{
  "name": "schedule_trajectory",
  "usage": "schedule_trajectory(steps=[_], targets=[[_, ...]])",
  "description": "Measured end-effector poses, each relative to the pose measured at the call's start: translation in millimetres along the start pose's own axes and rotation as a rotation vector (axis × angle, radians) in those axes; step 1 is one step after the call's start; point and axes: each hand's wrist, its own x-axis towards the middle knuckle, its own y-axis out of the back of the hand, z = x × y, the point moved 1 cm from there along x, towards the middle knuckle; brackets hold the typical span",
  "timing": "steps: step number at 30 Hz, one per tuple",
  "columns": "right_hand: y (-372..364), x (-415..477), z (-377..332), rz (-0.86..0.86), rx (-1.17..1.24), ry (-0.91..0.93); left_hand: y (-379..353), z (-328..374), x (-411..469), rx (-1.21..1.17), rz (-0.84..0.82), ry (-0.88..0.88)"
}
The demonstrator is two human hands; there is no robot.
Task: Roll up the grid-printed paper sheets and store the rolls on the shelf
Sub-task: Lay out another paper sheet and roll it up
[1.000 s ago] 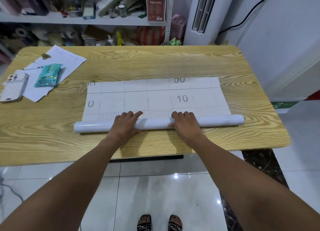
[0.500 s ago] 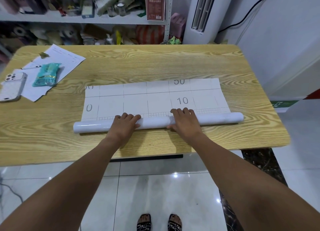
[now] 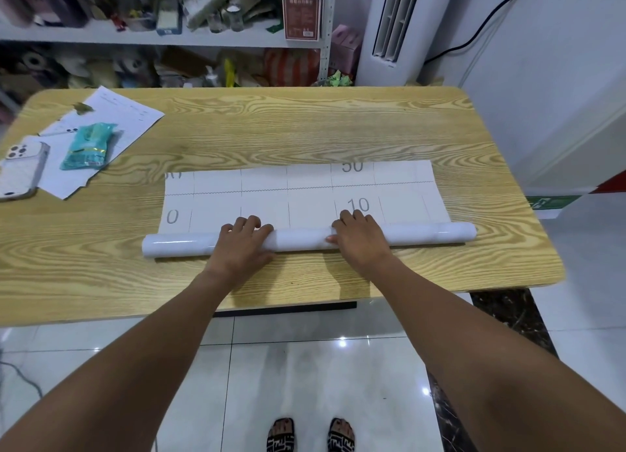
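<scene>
Rolled farther up the grid-printed sheet (image 3: pixel 264 180) than 1 s ago, with the fine grid band now wound inside. Nearest, lying crosswise on the wooden surface (image 3: pixel 305 130): the roll (image 3: pixel 305 240), touching the sheet's flat remainder. Gripped at mid-length by left hand (image 3: pixel 242 245) and right hand (image 3: pixel 360 240), fingers together, curled over the top. Farther left: phone (image 3: pixel 20 170), teal packet (image 3: pixel 88 145), loose papers (image 3: pixel 128 113). Beyond, a cluttered shelf (image 3: pixel 169 40).

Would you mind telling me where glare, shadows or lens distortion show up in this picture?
Head view: bright glints on the floor tiles and a sheen on the paper roll; the left hand and right hand cast soft shadows on the table; the wide lens bows the table's edges.
</scene>
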Motion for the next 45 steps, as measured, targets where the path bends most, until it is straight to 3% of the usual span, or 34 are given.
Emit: schedule_trajectory(steps=[11, 22, 28, 41, 45], targets=[[-7.8, -6.8, 0.2, 0.109, 0.087, -0.015, -0.1, -2.8, 5.8, -0.042, -0.030, -0.027], [-7.2, -8.1, 5.7, 0.066, 0.032, 0.012, -4.7, -4.1, 7.6, 0.036, -0.017, -0.044], [-7.5, -5.0, 5.5, 0.046, 0.052, 0.014, -9.2, -3.3, 13.1, 0.047, -0.037, 0.060], [-7.5, -2.4, 8.4, 0.119, -0.017, 0.018, -9.5, -6.2, 10.1, 0.126, 0.056, 0.022], [-8.5, -5.7, 10.9, 0.077, 0.093, 0.055, -12.1, -6.1, 15.0, 0.120, 0.009, 0.044]])
